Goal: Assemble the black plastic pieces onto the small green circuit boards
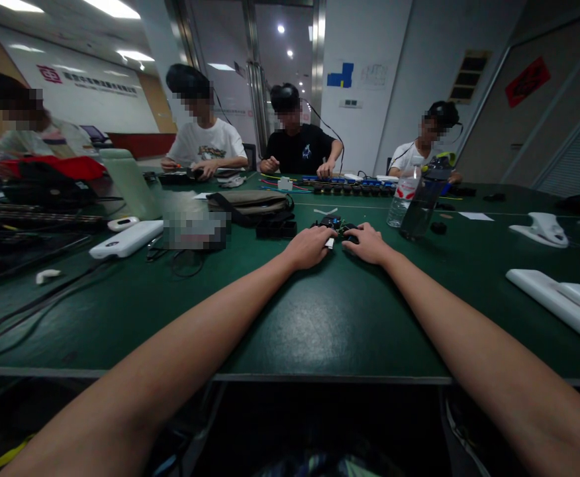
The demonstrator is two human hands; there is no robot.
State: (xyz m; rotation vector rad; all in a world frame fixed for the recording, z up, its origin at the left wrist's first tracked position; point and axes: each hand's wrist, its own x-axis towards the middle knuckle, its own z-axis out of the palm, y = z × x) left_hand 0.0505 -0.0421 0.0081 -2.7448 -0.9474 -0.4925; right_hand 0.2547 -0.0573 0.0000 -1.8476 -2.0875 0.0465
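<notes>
Both my arms reach forward over the green table. Small dark parts with green and blue bits (pixel 328 220) lie just beyond my fingertips, too small to name. Palm down, my left hand (pixel 310 247) has its fingers bent and close together at the near side of these parts. A small white piece (pixel 330 243) shows beside its fingertips; what the fingers grip is hidden. Across a narrow gap, my right hand (pixel 366 243) curls its thumb and fingers around a small black part (pixel 350 228).
Left of my hands are a black open-topped tray (pixel 276 228), a grey-brown bag (pixel 253 204), a white power bank (pixel 127 240) and a pale green bottle (pixel 129 182). Two bottles (pixel 422 199) stand at right, with white devices (pixel 558 301) nearer. Several people work across the table.
</notes>
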